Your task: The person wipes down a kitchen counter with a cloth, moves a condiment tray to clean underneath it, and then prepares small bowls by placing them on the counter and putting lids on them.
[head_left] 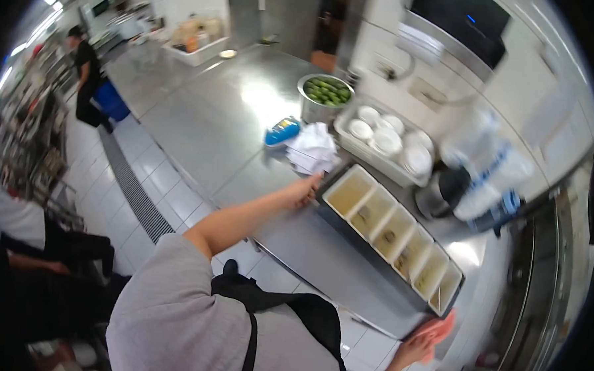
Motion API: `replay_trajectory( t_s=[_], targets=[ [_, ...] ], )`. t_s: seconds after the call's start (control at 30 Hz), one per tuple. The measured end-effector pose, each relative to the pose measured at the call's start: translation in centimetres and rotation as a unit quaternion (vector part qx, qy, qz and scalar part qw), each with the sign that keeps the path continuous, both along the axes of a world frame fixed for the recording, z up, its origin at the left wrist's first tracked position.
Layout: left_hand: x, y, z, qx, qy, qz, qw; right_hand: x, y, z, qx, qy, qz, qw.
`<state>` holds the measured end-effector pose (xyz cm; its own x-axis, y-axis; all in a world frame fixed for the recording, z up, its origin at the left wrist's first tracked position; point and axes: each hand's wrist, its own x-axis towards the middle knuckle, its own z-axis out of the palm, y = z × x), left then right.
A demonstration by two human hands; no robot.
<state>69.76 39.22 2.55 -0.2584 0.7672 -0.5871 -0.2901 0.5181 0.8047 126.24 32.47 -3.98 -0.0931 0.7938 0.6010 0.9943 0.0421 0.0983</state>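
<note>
A long dark tray [380,257] with several white-rimmed compartments lies diagonally on the steel counter [207,125]. My left hand [303,191] has its fingers closed around the tray's upper left end, beside a crumpled white cloth [313,148]. At the tray's lower right end, my right hand [414,350] presses a pink cloth [440,331], near the counter's front edge. The compartments hold yellowish and dark contents too small to name.
Behind the tray are a pot of green produce [326,92], a white bin of cups [385,139] and a dark container [441,192]. A blue packet [283,130] lies left of the cloth. Other people [86,77] stand at the left, across the tiled floor.
</note>
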Motion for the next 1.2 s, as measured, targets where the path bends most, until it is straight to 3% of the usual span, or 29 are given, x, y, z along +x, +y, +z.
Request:
replay_trajectory(
  t_s=[0.03, 0.07, 0.1, 0.13, 0.17, 0.2, 0.27, 0.33, 0.37, 0.43, 0.5, 0.57, 0.6, 0.67, 0.7, 0.77, 0.8, 0.83, 0.87, 0.93, 1.0, 1.03, 1.1, 1.13, 1.2],
  targets=[
    [-0.5, -1.2, -0.3, 0.003, 0.016, -0.016, 1.000, -4.9, -1.2, 0.8, 0.031, 0.142, 0.093, 0.985],
    [-0.9, -3.2, 0.4, 0.021, 0.020, -0.032, 0.999, -7.0, -2.7, -0.9, -0.018, 0.032, 0.123, 0.992],
    [-1.6, -4.5, -1.5, 0.068, 0.062, -0.057, 0.994, -13.2, -4.2, 2.5, -0.092, 0.100, 0.189, 0.973],
    [-1.4, -6.9, 0.7, 0.073, 0.143, -0.094, 0.982, -17.2, -5.2, 3.3, -0.143, 0.044, 0.246, 0.958],
    [-1.5, -8.9, 0.9, 0.134, 0.170, -0.144, 0.966, -21.5, -6.3, 3.9, -0.119, 0.009, 0.279, 0.953],
    [-1.7, -11.0, 1.0, 0.190, 0.195, -0.192, 0.943, -25.8, -6.7, 5.2, -0.155, 0.081, 0.351, 0.920],
    [-2.0, -14.9, 3.0, 0.241, 0.163, -0.255, 0.922, -31.9, -4.8, 1.9, -0.197, 0.136, 0.469, 0.850],
    [-3.0, -17.5, 2.1, 0.454, 0.362, -0.177, 0.795, -40.7, -6.5, 13.8, -0.517, 0.313, 0.349, 0.716],
    [-5.1, -18.7, 2.1, 0.451, 0.369, -0.167, 0.796, -43.8, -6.6, 14.9, -0.520, 0.307, 0.359, 0.712],
    [-9.9, -20.8, 2.4, 0.252, 0.301, -0.231, 0.890, -48.8, -6.5, 16.3, -0.312, 0.367, 0.599, 0.640],
    [-14.9, -24.1, 4.2, 0.302, 0.339, -0.187, 0.871, -52.8, -6.9, 17.8, -0.365, 0.469, 0.504, 0.626],
    [-19.4, -27.4, 6.5, 0.241, 0.254, -0.197, 0.916, -56.2, -6.2, 17.7, -0.340, 0.506, 0.516, 0.602],
    [-21.1, -28.8, 6.7, 0.237, 0.252, -0.193, 0.918, -57.8, -5.6, 18.1, -0.311, 0.515, 0.512, 0.614],
    [-23.9, -31.4, 6.8, 0.285, 0.271, -0.083, 0.915, -61.4, -4.0, 19.5, -0.272, 0.558, 0.483, 0.618],
    [-25.3, -32.5, 6.6, 0.281, 0.270, -0.081, 0.917, -63.4, -3.1, 20.2, -0.260, 0.592, 0.458, 0.611],
    [-27.8, -34.1, 5.8, 0.285, 0.323, 0.126, 0.894, -67.0, -0.1, 20.7, -0.305, 0.595, 0.480, 0.568],
    [-29.3, -35.0, 5.5, 0.306, 0.326, 0.167, 0.879, -68.1, 0.7, 19.7, -0.308, 0.594, 0.479, 0.568],
    [-30.3, -36.2, 5.5, 0.304, 0.326, 0.169, 0.879, -69.7, 1.4, 18.1, -0.159, 0.407, 0.471, 0.766],
    [-31.2, -37.6, 5.6, 0.290, 0.323, 0.195, 0.880, -71.7, 1.7, 16.2, 0.007, 0.183, 0.420, 0.889],
    [-32.8, -40.2, 5.7, 0.259, 0.342, 0.230, 0.873, -74.0, 0.7, 10.5, -0.080, 0.203, 0.425, 0.878],
    [-34.2, -42.6, 3.8, 0.227, 0.320, 0.257, 0.883, -77.8, -1.4, 6.9, -0.245, 0.212, 0.414, 0.851],
    [-34.7, -43.5, 3.1, 0.188, 0.293, 0.276, 0.896, -79.9, -2.2, 6.0, -0.249, 0.208, 0.419, 0.848],
    [-35.5, -44.7, 2.0, 0.167, 0.273, 0.291, 0.902, -83.7, -3.3, 4.0, -0.204, 0.002, 0.205, 0.957],
    [-36.0, -45.6, 1.6, 0.149, 0.257, 0.294, 0.908, -85.3, -0.6, 1.6, -0.215, -0.011, 0.224, 0.950],
    [-36.7, -45.9, 0.7, 0.140, 0.241, 0.317, 0.906, -89.5, 1.2, 2.6, -0.252, 0.007, 0.234, 0.939]
  ],
)
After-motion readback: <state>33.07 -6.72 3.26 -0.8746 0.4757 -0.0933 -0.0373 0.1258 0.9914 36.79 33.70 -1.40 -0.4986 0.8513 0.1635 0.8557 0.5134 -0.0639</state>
